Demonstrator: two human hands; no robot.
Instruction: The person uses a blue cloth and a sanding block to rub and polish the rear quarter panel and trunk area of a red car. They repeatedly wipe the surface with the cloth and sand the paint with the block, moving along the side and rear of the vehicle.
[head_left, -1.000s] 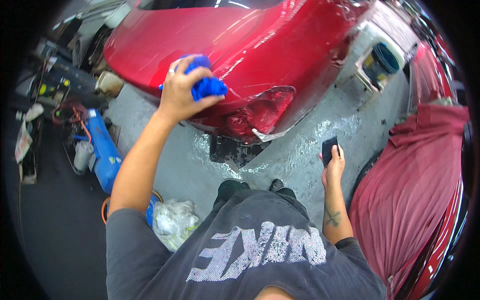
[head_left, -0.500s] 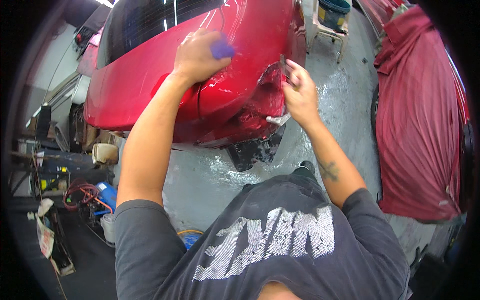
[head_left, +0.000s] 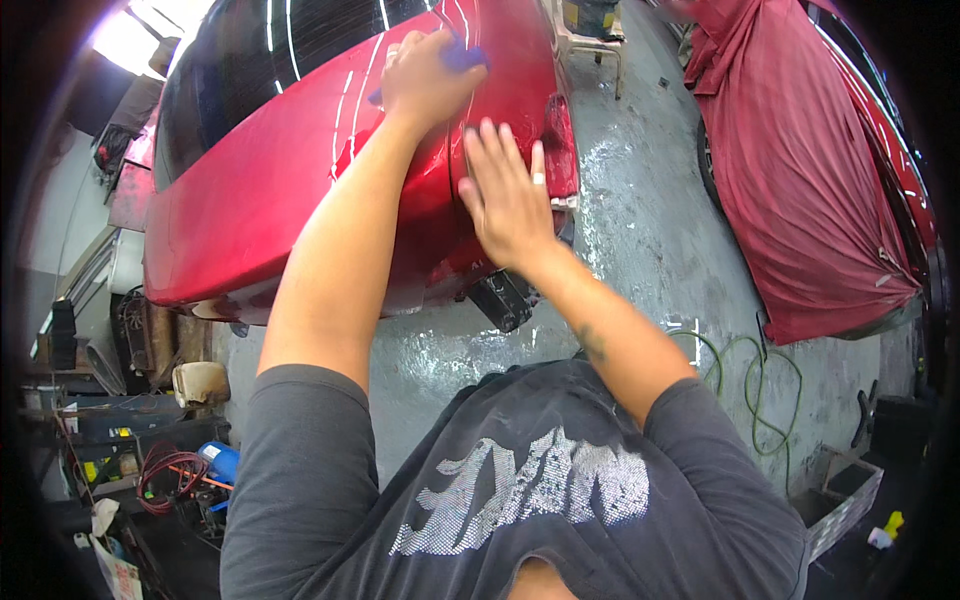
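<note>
A glossy red car [head_left: 260, 215] fills the upper middle, its dark rear window [head_left: 240, 90] at upper left. My left hand [head_left: 425, 85] is closed over a purple cloth [head_left: 463, 58] and presses it against the car's red panel, just below the window's corner. Bits of the cloth stick out on both sides of the hand. Lower and to the right, my right hand [head_left: 508, 195] lies flat on the rear corner with its fingers spread, a ring on one of them. Beside those fingers is the red tail light [head_left: 560, 145].
A black part [head_left: 500, 298] hangs below the car's corner. To the right stands a car under a dark red cover [head_left: 790, 190]. A green hose [head_left: 770, 390] and a grey crate [head_left: 845, 500] are at lower right. Tools and a blue tank [head_left: 222, 462] crowd the left.
My left hand has slid up and right with the cloth. My right hand, earlier curled around a thin flat piece by the corner, now lies spread on the panel; that piece is out of sight.
</note>
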